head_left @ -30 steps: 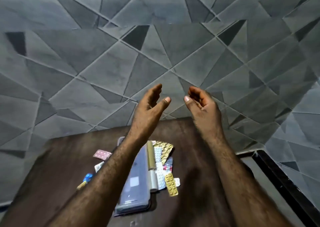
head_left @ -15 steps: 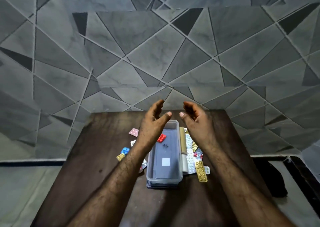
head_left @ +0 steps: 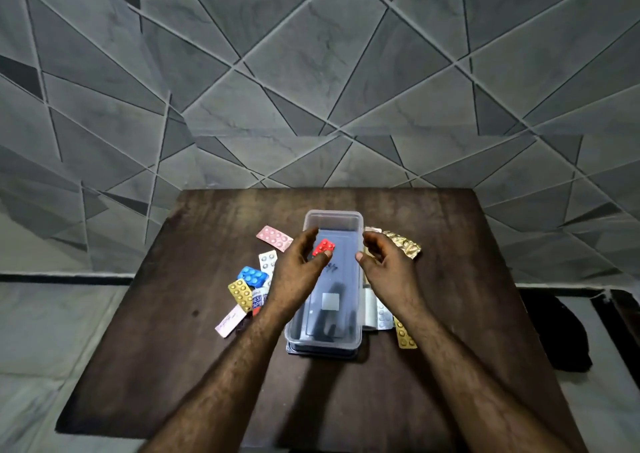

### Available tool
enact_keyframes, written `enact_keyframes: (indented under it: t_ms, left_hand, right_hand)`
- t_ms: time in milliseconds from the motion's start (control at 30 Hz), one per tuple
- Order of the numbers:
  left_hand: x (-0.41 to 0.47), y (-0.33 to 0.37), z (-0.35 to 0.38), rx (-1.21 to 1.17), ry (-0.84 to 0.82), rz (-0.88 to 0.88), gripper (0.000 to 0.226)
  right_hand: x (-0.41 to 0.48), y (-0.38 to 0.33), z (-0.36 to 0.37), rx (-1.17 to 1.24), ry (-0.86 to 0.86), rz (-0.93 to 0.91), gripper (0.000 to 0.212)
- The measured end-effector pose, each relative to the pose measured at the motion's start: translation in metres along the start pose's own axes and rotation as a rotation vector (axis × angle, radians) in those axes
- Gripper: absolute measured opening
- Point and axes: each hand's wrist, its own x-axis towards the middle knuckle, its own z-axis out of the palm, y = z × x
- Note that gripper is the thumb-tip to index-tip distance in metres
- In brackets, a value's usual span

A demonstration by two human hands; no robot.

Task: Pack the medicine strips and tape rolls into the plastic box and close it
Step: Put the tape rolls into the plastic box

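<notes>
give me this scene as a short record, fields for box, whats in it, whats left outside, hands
box: clear plastic box, open, mid-table
in box: red strip
outside left: pink strip, blue strip, gold strip
outside right: crumpled gold strip
left hand: open above box, empty
right hand: open above box, empty

1. Likely a home room: grey geometric wall tiles (head_left: pixel 311 71) all around.
2. Small dark wooden table (head_left: pixel 173 331) pushed against the wall.
3. Household medicine strips (head_left: pixel 273 238) scattered beside a plastic box (head_left: pixel 332 215).
</notes>
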Motion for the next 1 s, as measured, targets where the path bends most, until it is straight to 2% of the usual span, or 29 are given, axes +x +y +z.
enact_keyframes:
  t_ms: [167, 367, 533, 733, 867, 1000]
  left_hand:
    - [-0.001, -0.023, 0.000, 0.130, 0.038, -0.086, 0.055]
    - [-0.001, -0.044, -0.020, 0.280, -0.048, -0.180, 0.080]
    - [0.005, -0.058, -0.038, 0.411, -0.034, -0.225, 0.073]
    - [0.013, -0.092, -0.062, 0.698, -0.208, -0.244, 0.092]
    - [0.019, -0.101, -0.067, 0.852, -0.274, -0.176, 0.091]
    - [0.024, -0.104, -0.070, 0.938, -0.319, -0.143, 0.088]
  right_hand:
    - [0.002, 0.027, 0.003, -0.056, -0.024, 0.091, 0.041]
    - [-0.004, 0.050, 0.009, -0.077, -0.072, 0.179, 0.042]
    - [-0.005, 0.067, 0.017, -0.168, -0.094, 0.242, 0.043]
    - [-0.004, 0.075, 0.016, -0.361, -0.229, 0.267, 0.066]
    - [-0.005, 0.079, 0.016, -0.410, -0.352, 0.257, 0.078]
    - [-0.006, 0.082, 0.019, -0.462, -0.399, 0.223, 0.083]
